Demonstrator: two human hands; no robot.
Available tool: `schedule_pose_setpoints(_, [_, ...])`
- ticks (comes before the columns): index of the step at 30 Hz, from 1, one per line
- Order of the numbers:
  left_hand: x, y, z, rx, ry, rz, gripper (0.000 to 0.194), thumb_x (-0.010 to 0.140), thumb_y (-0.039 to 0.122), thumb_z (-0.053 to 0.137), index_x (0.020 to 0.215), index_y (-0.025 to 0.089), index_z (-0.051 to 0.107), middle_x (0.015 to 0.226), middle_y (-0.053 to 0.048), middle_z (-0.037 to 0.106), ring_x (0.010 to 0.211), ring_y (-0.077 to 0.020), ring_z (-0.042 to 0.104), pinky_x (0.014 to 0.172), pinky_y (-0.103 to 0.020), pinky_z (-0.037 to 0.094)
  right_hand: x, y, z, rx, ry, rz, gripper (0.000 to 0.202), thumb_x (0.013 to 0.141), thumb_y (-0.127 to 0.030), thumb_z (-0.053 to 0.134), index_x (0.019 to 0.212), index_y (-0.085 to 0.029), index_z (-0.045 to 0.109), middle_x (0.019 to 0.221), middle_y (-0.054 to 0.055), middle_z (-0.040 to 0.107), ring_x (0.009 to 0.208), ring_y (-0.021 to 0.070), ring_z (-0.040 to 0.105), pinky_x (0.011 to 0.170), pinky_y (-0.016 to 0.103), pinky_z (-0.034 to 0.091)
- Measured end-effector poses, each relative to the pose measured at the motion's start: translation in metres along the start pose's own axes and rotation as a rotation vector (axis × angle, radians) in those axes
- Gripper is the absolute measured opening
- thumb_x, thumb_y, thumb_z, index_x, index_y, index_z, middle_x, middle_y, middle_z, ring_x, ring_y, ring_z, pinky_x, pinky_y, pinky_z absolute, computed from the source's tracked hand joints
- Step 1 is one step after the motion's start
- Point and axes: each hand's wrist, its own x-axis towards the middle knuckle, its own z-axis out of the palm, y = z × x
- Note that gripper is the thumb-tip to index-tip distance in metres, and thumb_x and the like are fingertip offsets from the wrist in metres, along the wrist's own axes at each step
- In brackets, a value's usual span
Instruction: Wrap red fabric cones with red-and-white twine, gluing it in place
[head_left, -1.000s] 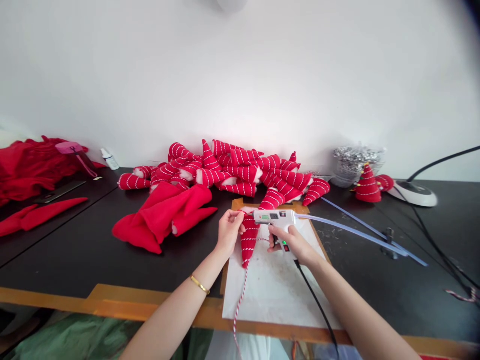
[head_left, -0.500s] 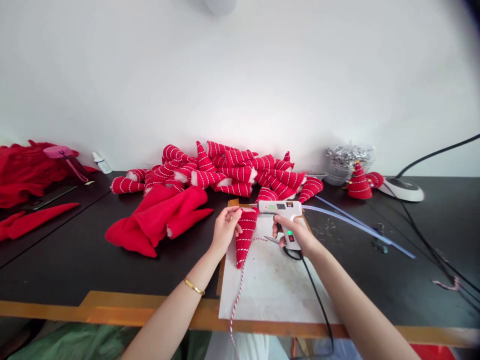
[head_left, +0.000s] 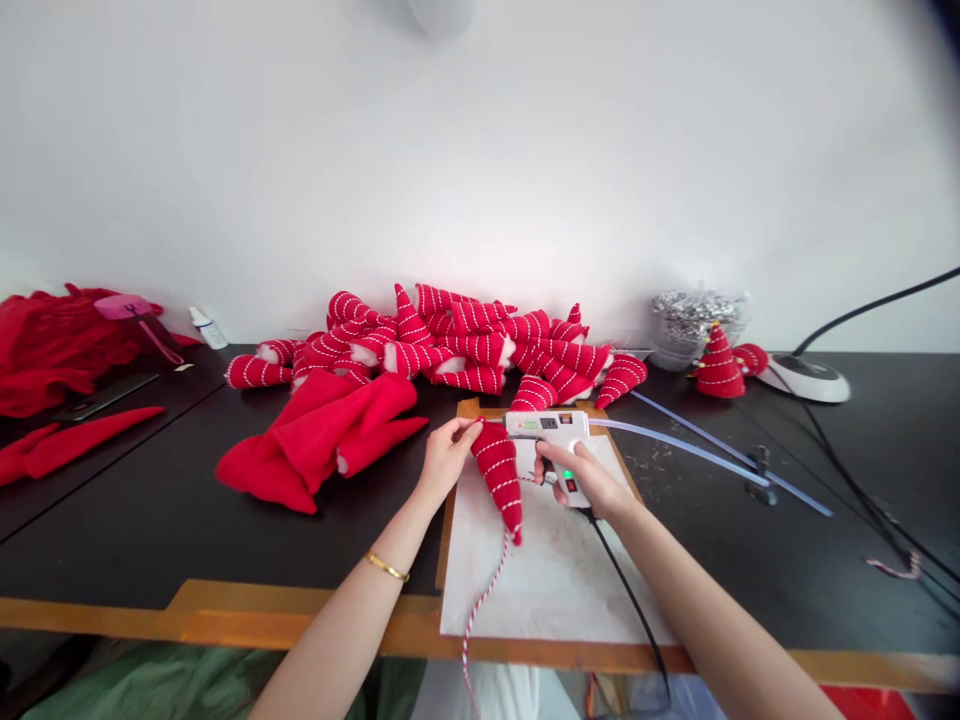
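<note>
My left hand point(head_left: 448, 455) pinches the wide top end of a red felt cone point(head_left: 498, 478) wound with white dashed cord, its tip pointing down toward me. In my right hand point(head_left: 581, 475) is a white hot glue gun point(head_left: 551, 427) with a green light lit. Its nozzle points left at the cone's wide end; whether it touches is hidden. A clear glue stick point(head_left: 667, 438) sticks out of the gun's back. From near the cone's tip, a red-and-white twisted cord point(head_left: 480, 605) runs down over the table edge. Beneath lies a white sheet point(head_left: 555, 600).
Behind, many striped red cones point(head_left: 450, 340) are heaped along the wall. Plain red felt cones point(head_left: 315, 440) lie to the left. At right are a tub of silver tinsel point(head_left: 697, 325), a decorated cone point(head_left: 720, 365), a lamp base point(head_left: 810, 378) and the gun's black cable point(head_left: 630, 590).
The cone has turned in my left hand, its tip swinging to the right along with the cord. The glue gun has shifted slightly left and down.
</note>
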Motion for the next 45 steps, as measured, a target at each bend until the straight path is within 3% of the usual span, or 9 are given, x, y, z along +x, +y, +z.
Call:
schedule_pose_setpoints(5, [-0.003, 0.003, 0.004, -0.126, -0.019, -0.089, 0.029, 0.076, 0.043, 0.072, 0.084, 0.016, 0.072, 0.077, -0.005, 0.071, 0.070, -0.0170, 0.061, 0.066, -0.027, 0.045, -0.001, -0.004, 0.003, -0.002, 0.008, 0.038, 0.039, 0.080, -0.055, 0.065, 0.073, -0.017, 0.061, 0.067, 0.003, 0.064, 0.042, 0.0082, 0.047, 0.035, 0.020, 0.032])
schedule_pose_setpoints(13, [-0.006, 0.013, 0.005, -0.217, -0.004, -0.183, 0.033, 0.073, 0.047, 0.075, 0.079, 0.015, 0.071, 0.059, 0.001, 0.058, 0.054, -0.0113, 0.047, 0.049, -0.022, 0.032, 0.001, -0.002, 0.002, -0.056, -0.006, 0.007, 0.039, 0.082, -0.054, 0.063, 0.073, -0.016, 0.062, 0.066, 0.004, 0.064, 0.043, 0.0087, 0.047, 0.037, 0.021, 0.036])
schedule_pose_setpoints(24, [-0.008, 0.015, 0.006, -0.244, -0.016, -0.199, 0.038, 0.071, 0.053, 0.075, 0.075, 0.015, 0.069, 0.057, 0.001, 0.054, 0.054, -0.0114, 0.046, 0.048, -0.023, 0.029, 0.001, 0.001, 0.001, -0.085, -0.006, -0.022, 0.043, 0.083, -0.057, 0.061, 0.069, -0.016, 0.061, 0.066, 0.004, 0.064, 0.040, 0.0079, 0.046, 0.038, 0.023, 0.037])
schedule_pose_setpoints(31, [-0.008, 0.017, 0.007, -0.252, -0.026, -0.236, 0.042, 0.069, 0.056, 0.074, 0.075, 0.015, 0.066, 0.056, 0.005, 0.046, 0.049, -0.0076, 0.035, 0.046, -0.022, 0.023, 0.002, 0.003, 0.000, -0.107, -0.009, -0.033, 0.044, 0.084, -0.058, 0.061, 0.067, -0.018, 0.061, 0.063, 0.003, 0.063, 0.039, 0.0083, 0.045, 0.038, 0.024, 0.036])
schedule_pose_setpoints(39, [-0.009, 0.017, 0.007, -0.241, -0.026, -0.249, 0.044, 0.068, 0.057, 0.074, 0.076, 0.015, 0.065, 0.058, 0.005, 0.044, 0.048, -0.0066, 0.034, 0.045, -0.020, 0.020, 0.000, 0.000, 0.002, -0.078, 0.006, -0.028, 0.038, 0.083, -0.057, 0.063, 0.080, -0.019, 0.062, 0.059, 0.001, 0.061, 0.041, 0.0099, 0.045, 0.038, 0.024, 0.036])
schedule_pose_setpoints(45, [-0.008, 0.017, 0.007, -0.237, -0.027, -0.255, 0.045, 0.068, 0.058, 0.074, 0.076, 0.015, 0.065, 0.057, 0.006, 0.043, 0.048, -0.0065, 0.033, 0.045, -0.021, 0.019, 0.000, 0.001, 0.002, -0.073, 0.008, -0.022, 0.039, 0.082, -0.059, 0.064, 0.076, -0.020, 0.061, 0.058, 0.001, 0.060, 0.039, 0.0097, 0.044, 0.039, 0.025, 0.036])
